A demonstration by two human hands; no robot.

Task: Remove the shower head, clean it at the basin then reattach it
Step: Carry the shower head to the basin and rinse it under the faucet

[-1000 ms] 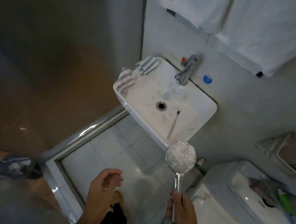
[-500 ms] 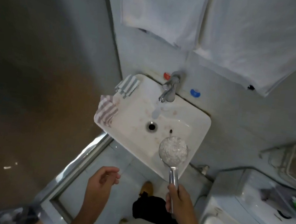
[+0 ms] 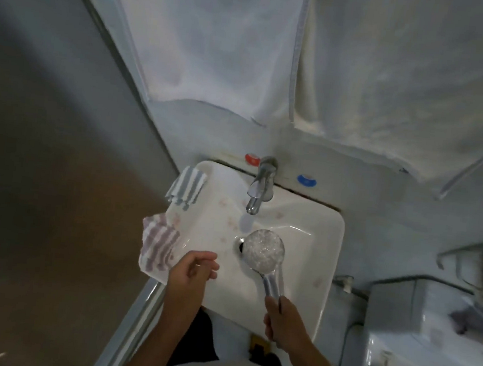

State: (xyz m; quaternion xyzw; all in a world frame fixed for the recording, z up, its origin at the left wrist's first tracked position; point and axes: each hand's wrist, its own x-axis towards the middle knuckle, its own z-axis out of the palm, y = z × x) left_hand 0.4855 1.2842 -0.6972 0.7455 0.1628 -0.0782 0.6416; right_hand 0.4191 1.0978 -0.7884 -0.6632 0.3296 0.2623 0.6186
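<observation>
The shower head (image 3: 263, 251) has moved from the basin's near rim to over the drain, and the left hand now reaches over the basin (image 3: 328, 251). The right hand (image 3: 284, 321) wraps its fingers around the chrome handle below the round face, which points up. The left hand (image 3: 192, 270) hovers left of it, fingers loosely curled, empty. Beyond, the tap (image 3: 260, 189) stands behind the drain.

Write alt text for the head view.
The right hand holds a shower head by its handle over a white basin, below the tap. The left hand hovers empty beside it; two striped cloths drape the basin's left rim.
</observation>
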